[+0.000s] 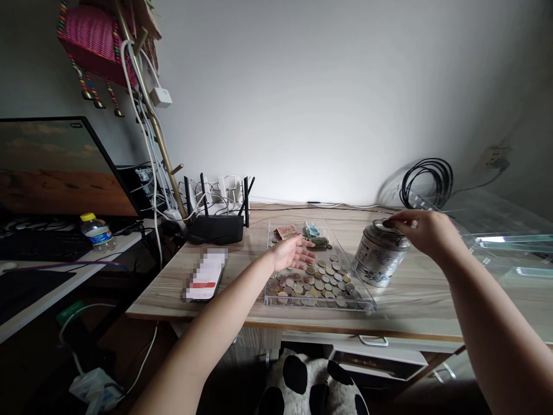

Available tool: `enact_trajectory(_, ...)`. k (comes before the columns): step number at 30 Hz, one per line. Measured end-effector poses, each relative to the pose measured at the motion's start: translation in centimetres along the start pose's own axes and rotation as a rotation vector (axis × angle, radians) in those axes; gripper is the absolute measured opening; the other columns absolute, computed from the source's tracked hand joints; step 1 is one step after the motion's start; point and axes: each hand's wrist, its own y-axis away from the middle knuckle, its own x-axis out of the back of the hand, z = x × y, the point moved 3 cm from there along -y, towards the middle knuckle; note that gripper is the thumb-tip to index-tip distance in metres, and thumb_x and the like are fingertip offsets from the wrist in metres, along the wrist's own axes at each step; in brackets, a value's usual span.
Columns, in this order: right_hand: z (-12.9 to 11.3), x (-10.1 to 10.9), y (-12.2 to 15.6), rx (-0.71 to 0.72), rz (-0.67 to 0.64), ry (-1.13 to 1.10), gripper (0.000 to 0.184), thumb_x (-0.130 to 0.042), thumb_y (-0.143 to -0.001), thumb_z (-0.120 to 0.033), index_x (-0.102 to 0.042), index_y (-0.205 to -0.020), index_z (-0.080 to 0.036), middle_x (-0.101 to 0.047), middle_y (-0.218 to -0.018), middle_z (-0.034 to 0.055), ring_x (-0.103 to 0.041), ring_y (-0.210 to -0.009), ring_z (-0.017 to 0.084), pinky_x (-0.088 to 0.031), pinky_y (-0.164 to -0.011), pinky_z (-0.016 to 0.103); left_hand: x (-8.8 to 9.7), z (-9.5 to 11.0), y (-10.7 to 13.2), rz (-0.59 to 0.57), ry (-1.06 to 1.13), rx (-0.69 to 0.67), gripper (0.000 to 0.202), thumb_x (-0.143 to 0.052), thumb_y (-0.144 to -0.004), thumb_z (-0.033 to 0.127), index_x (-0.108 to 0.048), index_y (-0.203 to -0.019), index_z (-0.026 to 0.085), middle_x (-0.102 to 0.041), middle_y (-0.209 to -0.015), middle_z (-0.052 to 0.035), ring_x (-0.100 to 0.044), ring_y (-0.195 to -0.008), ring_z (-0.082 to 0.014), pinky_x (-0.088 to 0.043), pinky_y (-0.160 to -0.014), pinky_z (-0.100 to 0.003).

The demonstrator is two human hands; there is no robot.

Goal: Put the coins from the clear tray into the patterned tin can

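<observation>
My left hand [292, 253] hovers palm up over a clear plastic tray [319, 301], its fingers spread and nothing in them. Loose coins [319, 284] of silver and copper tone cover the near part of this tray. Toward its back lie a reddish folded banknote [285, 231], a blue one [314, 230] and a dark green roll [318, 242]. At the right, my right hand [417, 227] pinches what looks like a dark coin [390, 223] at the top of a printed metal tin [379, 259]. The tin stands upright beside the tray.
Left of the tray, a phone [205, 279] lies on the wooden desk near a black router [216, 229]. A coiled black cable [427, 183] leans on the wall behind clear plastic boxes [510, 242]. A bottle [97, 233] and monitor [52, 167] occupy the left desk.
</observation>
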Motion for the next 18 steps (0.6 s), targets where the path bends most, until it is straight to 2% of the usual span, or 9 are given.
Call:
enact_trajectory(4,1.7,-1.1,-0.9,0.060,-0.094,-0.019,0.023,-0.051,-0.068,-0.038,-0.065,-0.075,-0.021,-0.059,-0.061,0.0061,-0.053,-0.054,0.019,-0.039,-0.051,0.034,0.1,-0.1,0.0,0.038,-0.044,0.017,0.044,-0.032,-0.081,0.047,-0.052,-0.101,0.013,-0.059,-0.094,-0.0131,-0.059,-0.081,-0.0181,-0.045,-0.064,-0.029)
enact_trajectory(9,1.3,-0.6,-1.1,0.065,-0.205,0.053,0.018,-0.054,-0.067,-0.035,-0.066,-0.074,-0.023,-0.062,-0.066,0.0056,-0.055,-0.059,0.022,-0.040,-0.052,0.034,0.3,0.1,0.1,0.057,-0.034,-0.010,0.042,-0.032,-0.082,0.045,-0.054,-0.097,0.012,-0.060,-0.092,-0.0125,-0.059,-0.077,-0.0170,-0.045,-0.061,-0.028)
enact_trajectory(11,0.3,0.3,-0.6,0.056,-0.119,0.067,0.022,-0.052,-0.068,-0.038,-0.065,-0.080,-0.024,-0.063,-0.070,0.0061,-0.055,-0.060,0.022,-0.040,-0.051,0.034,0.5,0.3,0.0,0.096,-0.028,-0.051,0.039,-0.032,-0.082,0.042,-0.055,-0.093,0.012,-0.060,-0.091,-0.0118,-0.059,-0.074,-0.0161,-0.045,-0.061,-0.028)
enact_trajectory(13,-1.7,0.9,0.5,0.059,0.040,0.009,0.028,-0.047,-0.072,-0.039,-0.062,-0.089,-0.023,-0.063,-0.079,0.0066,-0.055,-0.065,0.021,-0.042,-0.055,0.034,0.9,0.5,0.0,0.188,-0.040,-0.109,0.034,-0.034,-0.081,0.039,-0.056,-0.089,0.013,-0.060,-0.089,-0.0105,-0.058,-0.071,-0.0148,-0.045,-0.059,-0.027)
enact_trajectory(14,-3.0,0.8,1.2,0.082,0.073,-0.055,0.029,-0.044,-0.075,-0.039,-0.061,-0.092,-0.022,-0.062,-0.082,0.0064,-0.056,-0.067,0.019,-0.044,-0.057,0.033,1.2,0.6,-0.1,0.253,-0.064,-0.140,0.031,-0.036,-0.080,0.036,-0.056,-0.087,0.013,-0.060,-0.088,-0.0099,-0.058,-0.069,-0.0140,-0.045,-0.057,-0.025)
enact_trajectory(15,-4.5,0.1,1.9,0.124,0.040,-0.129,0.030,-0.041,-0.077,-0.038,-0.060,-0.092,-0.021,-0.062,-0.085,0.0061,-0.056,-0.067,0.017,-0.045,-0.059,0.031,1.4,0.7,-0.1,0.323,-0.103,-0.169,0.028,-0.038,-0.079,0.033,-0.056,-0.085,0.013,-0.060,-0.086,-0.0092,-0.057,-0.067,-0.0132,-0.044,-0.056,-0.024)
enact_trajectory(16,-6.0,-1.0,2.7,0.186,-0.059,-0.202,0.031,-0.039,-0.078,-0.038,-0.060,-0.093,-0.020,-0.062,-0.087,0.0057,-0.056,-0.068,0.016,-0.045,-0.060,0.030,1.7,0.7,-0.2,0.393,-0.159,-0.198,0.024,-0.040,-0.078,0.030,-0.056,-0.082,0.013,-0.060,-0.084,-0.0085,-0.057,-0.065,-0.0124,-0.043,-0.055,-0.023)
enact_trajectory(18,-9.0,-4.1,4.2,0.341,-0.353,-0.281,0.036,-0.037,-0.079,-0.041,-0.059,-0.099,-0.020,-0.060,-0.095,0.0057,-0.056,-0.075,0.015,-0.046,-0.066,0.029,2.0,0.8,-0.3,0.511,-0.329,-0.244,0.018,-0.042,-0.075,0.024,-0.057,-0.078,0.014,-0.060,-0.081,-0.0073,-0.055,-0.065,-0.0114,-0.042,-0.055,-0.021)
